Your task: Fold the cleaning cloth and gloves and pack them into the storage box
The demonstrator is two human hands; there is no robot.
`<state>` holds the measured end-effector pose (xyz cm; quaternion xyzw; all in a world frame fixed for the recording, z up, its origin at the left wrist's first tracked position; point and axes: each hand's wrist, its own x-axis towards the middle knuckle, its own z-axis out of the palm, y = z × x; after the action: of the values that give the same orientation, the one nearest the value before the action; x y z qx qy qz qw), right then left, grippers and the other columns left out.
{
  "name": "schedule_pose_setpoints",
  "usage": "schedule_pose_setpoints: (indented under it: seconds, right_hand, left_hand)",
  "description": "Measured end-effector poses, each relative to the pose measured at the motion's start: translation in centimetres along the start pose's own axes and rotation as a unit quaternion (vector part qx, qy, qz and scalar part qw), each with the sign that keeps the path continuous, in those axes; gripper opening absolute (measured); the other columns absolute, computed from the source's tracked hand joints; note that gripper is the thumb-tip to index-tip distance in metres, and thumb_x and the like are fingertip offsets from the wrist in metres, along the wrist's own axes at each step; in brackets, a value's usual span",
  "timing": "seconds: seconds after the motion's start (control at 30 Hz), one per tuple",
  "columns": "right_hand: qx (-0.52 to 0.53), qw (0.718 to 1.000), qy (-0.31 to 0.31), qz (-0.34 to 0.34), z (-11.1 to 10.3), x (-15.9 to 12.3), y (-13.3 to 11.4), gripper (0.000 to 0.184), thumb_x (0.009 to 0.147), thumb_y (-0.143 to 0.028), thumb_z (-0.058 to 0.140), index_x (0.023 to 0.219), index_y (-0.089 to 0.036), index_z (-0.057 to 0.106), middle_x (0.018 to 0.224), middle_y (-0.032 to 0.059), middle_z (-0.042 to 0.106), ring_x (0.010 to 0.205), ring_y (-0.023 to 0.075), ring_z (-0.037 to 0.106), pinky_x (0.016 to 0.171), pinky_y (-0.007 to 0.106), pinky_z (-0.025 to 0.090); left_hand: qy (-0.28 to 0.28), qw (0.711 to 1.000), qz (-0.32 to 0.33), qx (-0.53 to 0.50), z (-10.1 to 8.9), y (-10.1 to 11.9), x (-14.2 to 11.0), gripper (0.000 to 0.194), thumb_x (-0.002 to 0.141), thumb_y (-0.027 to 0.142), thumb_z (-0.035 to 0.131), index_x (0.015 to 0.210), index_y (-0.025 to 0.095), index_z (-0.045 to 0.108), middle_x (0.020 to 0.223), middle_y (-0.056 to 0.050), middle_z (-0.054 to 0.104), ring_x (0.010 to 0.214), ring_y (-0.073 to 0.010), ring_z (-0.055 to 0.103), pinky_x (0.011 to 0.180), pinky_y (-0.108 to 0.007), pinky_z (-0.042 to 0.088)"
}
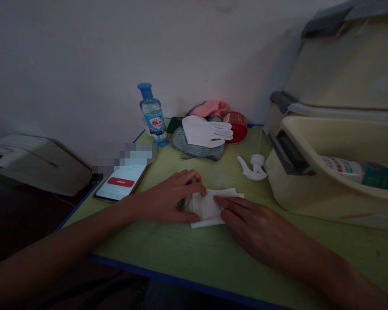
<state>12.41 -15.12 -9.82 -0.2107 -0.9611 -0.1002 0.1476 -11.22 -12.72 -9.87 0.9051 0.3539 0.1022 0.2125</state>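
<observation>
My left hand [174, 196] curls around a small clear container [195, 204] lying low on the table. Its thumb and fingertips press on the near and far sides; the hand hides part of it, so its exact kind is unclear. A folded white tissue [211, 206] lies against and partly over the container. From the right, my right hand [250, 219] grips the tissue, its fingers together on the upper face and the thumb side close to the near edge. A white trigger spray head [255, 168] with a thin tube lies beyond my right hand.
A phone [124, 178] lies at the table's left edge. Behind stand a blue-capped bottle [153, 118], a white glove [207, 131] on a grey mesh cloth [197, 150], a pink cloth [213, 107] and a red roll [237, 127]. A cream bin [291, 189] holding a bottle stands right.
</observation>
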Motion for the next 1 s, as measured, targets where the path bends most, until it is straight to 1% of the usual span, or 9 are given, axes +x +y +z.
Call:
schedule_pose_setpoints:
  seconds: [0.17, 0.33, 0.4, 0.5, 0.6, 0.67, 0.73, 0.87, 1.0]
  right_hand:
    - [-0.018, 1.0, 0.009, -0.015, -0.2, 0.0, -0.2, 0.027, 0.079, 0.002, 0.04, 0.092, -0.011, 0.061, 0.099, 0.0141, 0.069, 0.092, 0.0199, 0.065, 0.078, 0.029, 0.055]
    - [0.002, 1.0, 0.004, 0.002, -0.1, -0.2, -0.2, 0.027, 0.08, 0.0, 0.04, 0.096, -0.011, 0.059, 0.102, 0.0129, 0.068, 0.096, 0.0196, 0.064, 0.082, 0.03, 0.054]
    - [0.017, 1.0, -0.002, 0.013, 0.0, -0.3, -0.2, 0.026, 0.081, -0.001, 0.042, 0.098, -0.012, 0.059, 0.104, 0.0125, 0.068, 0.097, 0.02, 0.064, 0.083, 0.032, 0.054]
    - [0.03, 0.999, -0.011, 0.021, 0.1, -0.2, -0.1, 0.026, 0.081, -0.002, 0.044, 0.1, -0.012, 0.058, 0.107, 0.0127, 0.066, 0.099, 0.0205, 0.063, 0.083, 0.033, 0.054]
    - [0.042, 0.999, -0.019, 0.021, 0.0, -0.2, -0.1, 0.029, 0.08, 0.0, 0.045, 0.104, -0.011, 0.057, 0.108, 0.0129, 0.066, 0.101, 0.0206, 0.062, 0.086, 0.033, 0.053]
    - [0.046, 0.999, -0.016, 0.019, 0.0, -0.2, -0.1, 0.031, 0.079, 0.0, 0.045, 0.105, -0.009, 0.057, 0.108, 0.0135, 0.066, 0.102, 0.0207, 0.062, 0.087, 0.033, 0.053]
    - [0.047, 0.999, -0.015, 0.017, 0.1, -0.2, -0.1, 0.032, 0.079, 0.0, 0.045, 0.108, -0.008, 0.056, 0.109, 0.0147, 0.066, 0.102, 0.0212, 0.062, 0.087, 0.034, 0.053]
    - [0.065, 0.997, -0.03, 0.025, 0.1, -0.3, 0.2, 0.032, 0.079, -0.003, 0.049, 0.11, -0.008, 0.057, 0.111, 0.016, 0.065, 0.102, 0.0225, 0.062, 0.087, 0.036, 0.053]
    - [0.121, 0.989, -0.06, 0.061, 0.0, -0.2, 0.8, 0.031, 0.078, -0.007, 0.054, 0.108, -0.012, 0.06, 0.11, 0.0131, 0.066, 0.099, 0.0224, 0.063, 0.086, 0.037, 0.053]
  left_hand:
    - [0.007, 0.996, 0.036, 0.081, 0.1, 0.2, -0.4, 0.041, 0.081, 0.042, 0.056, 0.114, 0.017, 0.052, 0.117, -0.012, 0.046, 0.11, -0.026, 0.046, 0.096, -0.043, 0.038]
    - [0.039, 0.98, 0.064, 0.186, 0.0, 0.6, -0.7, 0.042, 0.084, 0.04, 0.05, 0.119, 0.016, 0.051, 0.125, -0.018, 0.046, 0.114, -0.0321, 0.045, 0.093, -0.05, 0.039]
    - [0.076, 0.973, 0.098, 0.193, 0.0, 0.7, -0.8, 0.04, 0.083, 0.035, 0.051, 0.116, 0.013, 0.053, 0.123, -0.019, 0.048, 0.113, -0.0315, 0.047, 0.092, -0.048, 0.04]
    - [0.162, 0.956, 0.179, 0.165, 0.1, 1.3, -0.9, 0.027, 0.082, 0.022, 0.048, 0.104, 0.009, 0.056, 0.111, -0.019, 0.057, 0.105, -0.0252, 0.052, 0.09, -0.039, 0.043]
    - [0.201, 0.943, 0.22, 0.145, 0.8, 2.3, -0.9, 0.023, 0.085, 0.026, 0.045, 0.093, 0.009, 0.058, 0.093, -0.016, 0.063, 0.088, -0.0208, 0.057, 0.081, -0.033, 0.047]
    - [0.201, 0.943, 0.218, 0.152, 1.5, 2.8, -0.8, 0.03, 0.086, 0.036, 0.045, 0.088, 0.009, 0.059, 0.085, -0.014, 0.064, 0.079, -0.0206, 0.058, 0.075, -0.032, 0.049]
    - [0.192, 0.946, 0.203, 0.165, 2.1, 3.1, -0.7, 0.032, 0.085, 0.038, 0.047, 0.085, 0.009, 0.061, 0.083, -0.014, 0.064, 0.077, -0.0207, 0.059, 0.074, -0.032, 0.049]
    - [0.166, 0.955, 0.165, 0.182, 2.7, 2.9, -0.5, 0.019, 0.083, 0.021, 0.048, 0.088, 0.009, 0.062, 0.087, -0.013, 0.064, 0.083, -0.0202, 0.06, 0.081, -0.031, 0.048]
    - [0.16, 0.957, 0.156, 0.186, 2.7, 2.6, -0.4, 0.018, 0.083, 0.013, 0.044, 0.086, 0.01, 0.062, 0.087, -0.012, 0.064, 0.083, -0.0192, 0.059, 0.082, -0.031, 0.048]
